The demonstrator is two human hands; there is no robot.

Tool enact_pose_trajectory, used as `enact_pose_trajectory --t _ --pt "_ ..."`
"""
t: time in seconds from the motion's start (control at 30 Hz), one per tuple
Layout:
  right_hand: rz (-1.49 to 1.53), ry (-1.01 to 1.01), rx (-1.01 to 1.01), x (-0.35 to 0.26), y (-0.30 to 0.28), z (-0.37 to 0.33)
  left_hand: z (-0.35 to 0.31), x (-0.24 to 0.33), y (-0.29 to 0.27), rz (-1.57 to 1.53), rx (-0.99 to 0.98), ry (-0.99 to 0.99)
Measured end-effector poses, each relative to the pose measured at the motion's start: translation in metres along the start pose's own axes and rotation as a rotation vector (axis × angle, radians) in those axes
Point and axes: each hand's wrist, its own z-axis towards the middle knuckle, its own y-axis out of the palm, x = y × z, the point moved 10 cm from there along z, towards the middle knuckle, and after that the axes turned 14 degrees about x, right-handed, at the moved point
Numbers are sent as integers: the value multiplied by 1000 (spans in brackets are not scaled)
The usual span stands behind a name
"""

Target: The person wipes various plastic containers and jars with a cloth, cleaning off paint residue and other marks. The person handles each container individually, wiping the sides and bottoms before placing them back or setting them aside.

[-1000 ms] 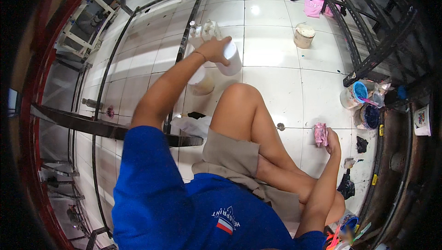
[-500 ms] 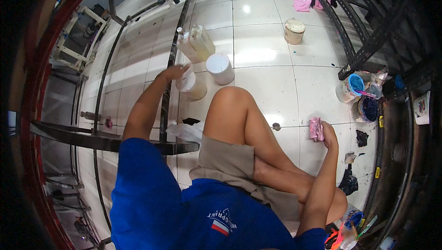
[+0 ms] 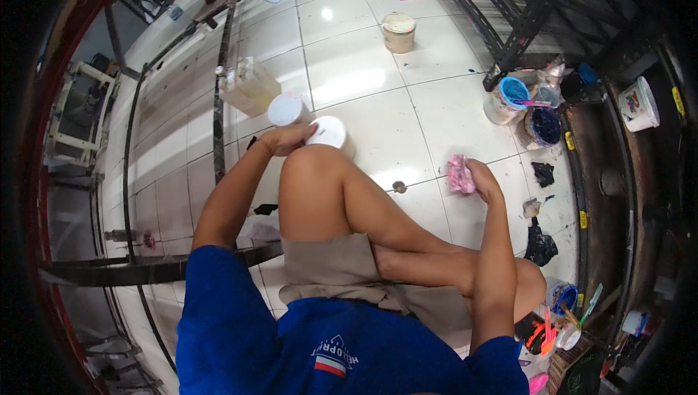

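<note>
1. Far left of the left hand: black metal frame bar [image 3: 217,104] runs along the white tiled floor [image 3: 363,68], well apart from the grip.
2. Just up-left of the left hand: pale translucent jug [image 3: 247,86] lying tilted, and a white round lid [image 3: 285,109] near the fingers.
3. Left hand [image 3: 287,138]: fingers curled against the rim of a white lidded tub [image 3: 329,132], touching it beside the raised knee. Can't tell if it's a full grasp; the far side is hidden.
4. Up-right of that grip, well apart: small beige bucket [image 3: 398,31], upright.
5. Right hand [image 3: 480,179]: fingers closed tight on a crumpled pink cloth [image 3: 459,174], held just above the floor.
6. Up-right of the right hand: blue-rimmed paint pot [image 3: 509,97] and a dark blue bowl [image 3: 542,126], side by side.
7. Right of and below that grip: black rags [image 3: 542,173] on the tiles.
</note>
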Motion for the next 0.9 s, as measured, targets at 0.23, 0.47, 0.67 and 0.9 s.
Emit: enact_pose_trajectory --t 0.23,0.47,0.67,0.9 --pt "-24 -431 142 -122 58 -33 37 76 90 341 -108 32" --pt "-78 -585 302 -147 119 -47 51 85 132 414 -210 185" --pt "108 -107 262 -88 117 11 49 94 150 526 -187 267" --pt "113 -382 532 -130 101 -71 58 61 166 179 -191 -52"
